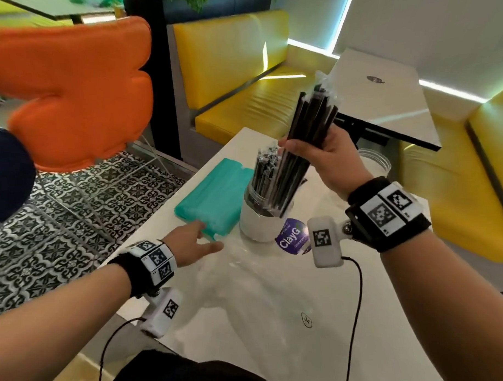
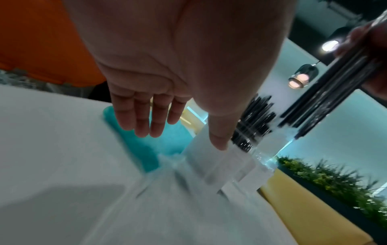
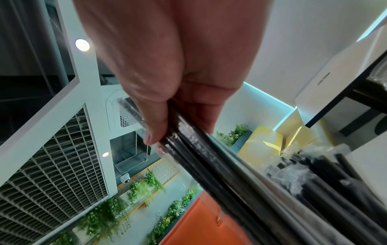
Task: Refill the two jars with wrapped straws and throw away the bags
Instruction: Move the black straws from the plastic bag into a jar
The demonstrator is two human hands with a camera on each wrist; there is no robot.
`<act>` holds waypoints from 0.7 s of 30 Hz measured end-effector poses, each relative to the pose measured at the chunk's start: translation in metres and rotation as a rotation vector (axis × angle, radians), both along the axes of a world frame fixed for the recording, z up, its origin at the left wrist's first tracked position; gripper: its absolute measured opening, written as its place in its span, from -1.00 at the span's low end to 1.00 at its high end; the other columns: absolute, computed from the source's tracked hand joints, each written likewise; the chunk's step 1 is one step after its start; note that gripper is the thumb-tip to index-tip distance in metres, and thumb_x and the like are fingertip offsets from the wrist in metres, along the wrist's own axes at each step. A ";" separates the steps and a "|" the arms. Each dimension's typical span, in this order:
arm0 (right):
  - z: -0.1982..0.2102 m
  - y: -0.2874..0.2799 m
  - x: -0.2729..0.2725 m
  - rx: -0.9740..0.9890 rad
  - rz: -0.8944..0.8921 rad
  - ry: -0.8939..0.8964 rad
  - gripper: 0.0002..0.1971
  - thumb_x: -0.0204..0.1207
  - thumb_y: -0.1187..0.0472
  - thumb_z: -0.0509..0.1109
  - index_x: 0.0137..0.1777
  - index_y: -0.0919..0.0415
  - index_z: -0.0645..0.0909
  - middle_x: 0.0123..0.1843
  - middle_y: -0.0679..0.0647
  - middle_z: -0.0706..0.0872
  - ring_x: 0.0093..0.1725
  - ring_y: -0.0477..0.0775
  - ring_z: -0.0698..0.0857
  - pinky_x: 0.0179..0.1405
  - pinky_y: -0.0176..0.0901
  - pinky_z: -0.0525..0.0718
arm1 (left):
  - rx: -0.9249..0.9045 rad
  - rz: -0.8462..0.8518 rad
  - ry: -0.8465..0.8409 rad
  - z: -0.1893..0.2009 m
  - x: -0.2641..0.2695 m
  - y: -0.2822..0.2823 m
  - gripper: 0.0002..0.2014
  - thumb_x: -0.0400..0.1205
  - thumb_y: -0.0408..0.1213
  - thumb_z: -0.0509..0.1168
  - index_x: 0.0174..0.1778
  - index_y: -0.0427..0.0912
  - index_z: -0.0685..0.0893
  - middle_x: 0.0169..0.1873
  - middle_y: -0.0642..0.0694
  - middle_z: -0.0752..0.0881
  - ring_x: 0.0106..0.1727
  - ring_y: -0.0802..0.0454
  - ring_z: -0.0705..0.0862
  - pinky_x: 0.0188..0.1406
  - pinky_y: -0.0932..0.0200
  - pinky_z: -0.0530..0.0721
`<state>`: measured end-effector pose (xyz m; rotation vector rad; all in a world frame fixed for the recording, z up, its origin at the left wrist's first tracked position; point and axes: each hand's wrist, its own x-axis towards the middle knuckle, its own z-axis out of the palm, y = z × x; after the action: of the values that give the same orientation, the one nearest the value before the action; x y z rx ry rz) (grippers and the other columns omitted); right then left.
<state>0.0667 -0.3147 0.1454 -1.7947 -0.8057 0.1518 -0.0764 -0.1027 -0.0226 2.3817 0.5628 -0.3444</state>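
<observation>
My right hand [image 1: 306, 141] grips a tilted bundle of black wrapped straws [image 1: 300, 152] above the white table [image 1: 268, 333]. The bundle's lower ends hang by the right side of a clear jar [image 1: 257, 222] with a white label, which holds several wrapped straws [image 1: 263, 173]. I cannot tell whether those ends are inside the jar. A second clear jar [image 1: 376, 162] stands behind my right wrist. My left hand [image 1: 207, 237] hovers open, fingers [image 2: 144, 119] straight, over a crumpled clear plastic bag [image 1: 241, 278]. The right wrist view shows thumb and fingers [image 3: 155, 129] wrapped round the bundle [image 3: 209, 162].
A teal pack [image 1: 213, 200] lies left of the jar, just beyond my left fingertips. A purple round label [image 1: 290, 238] lies by the jar's base. An orange chair [image 1: 77, 93] stands left of the table, yellow benches [image 1: 248, 76] behind, and another table [image 1: 384, 103] at right.
</observation>
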 end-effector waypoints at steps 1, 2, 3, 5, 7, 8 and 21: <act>0.001 0.002 0.003 -0.010 0.000 -0.014 -0.61 0.45 0.15 0.51 0.19 0.38 0.63 0.07 0.20 0.81 0.10 0.14 0.80 0.25 0.26 0.70 | -0.005 -0.020 -0.044 0.010 0.006 0.002 -0.16 0.44 0.24 0.36 0.53 -0.17 0.30 0.42 -0.15 0.57 0.41 -0.09 0.56 0.38 0.01 0.51; 0.001 0.005 0.005 -0.025 0.000 -0.022 -0.63 0.47 0.16 0.51 0.19 0.37 0.64 0.07 0.20 0.81 0.10 0.14 0.79 0.25 0.26 0.70 | -0.015 -0.041 -0.087 0.020 0.014 0.003 -0.14 0.43 0.22 0.40 0.54 -0.16 0.29 0.43 -0.14 0.55 0.42 -0.07 0.55 0.41 0.00 0.49; 0.001 0.007 0.007 -0.039 -0.004 -0.021 -0.64 0.48 0.17 0.51 0.19 0.37 0.64 0.08 0.19 0.81 0.11 0.13 0.79 0.25 0.25 0.70 | -0.023 -0.068 -0.132 0.029 0.024 0.003 -0.12 0.40 0.19 0.43 0.55 -0.15 0.27 0.45 -0.12 0.52 0.44 -0.06 0.53 0.43 -0.01 0.48; 0.000 0.010 0.012 -0.055 -0.018 -0.002 -0.67 0.50 0.21 0.50 0.18 0.38 0.65 0.09 0.20 0.81 0.12 0.14 0.78 0.27 0.23 0.69 | -0.037 -0.125 -0.216 0.048 0.052 0.000 -0.02 0.33 0.17 0.51 0.58 -0.13 0.23 0.50 -0.11 0.46 0.48 -0.05 0.47 0.47 -0.01 0.44; 0.000 0.012 0.018 -0.053 -0.031 0.026 -0.74 0.50 0.26 0.49 0.13 0.36 0.67 0.08 0.21 0.81 0.13 0.17 0.78 0.28 0.23 0.68 | -0.059 -0.178 -0.257 0.059 0.087 -0.004 0.10 0.23 0.14 0.59 0.61 -0.11 0.16 0.57 -0.10 0.37 0.54 -0.06 0.39 0.51 0.00 0.37; 0.000 0.012 0.021 -0.057 -0.032 0.035 -0.80 0.50 0.28 0.49 0.09 0.32 0.69 0.06 0.20 0.82 0.13 0.17 0.79 0.28 0.24 0.68 | -0.089 -0.202 -0.261 0.063 0.103 -0.007 0.17 0.17 0.10 0.64 0.62 -0.09 0.13 0.58 -0.09 0.34 0.56 -0.06 0.36 0.53 0.01 0.34; 0.002 0.036 0.061 -0.112 -0.013 0.154 -0.76 0.47 0.39 0.45 0.13 0.41 0.64 -0.05 0.02 0.84 0.04 -0.01 0.82 0.05 -0.24 0.73 | -0.308 -0.551 -0.173 0.050 0.203 -0.003 0.01 0.05 -0.16 0.73 0.37 0.04 0.31 0.10 0.16 0.58 0.21 0.05 0.58 0.33 0.11 0.52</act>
<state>0.1280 -0.2786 0.1477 -1.8682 -0.6869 0.3277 0.1265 -0.1058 0.0278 2.1972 -0.2260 -0.4214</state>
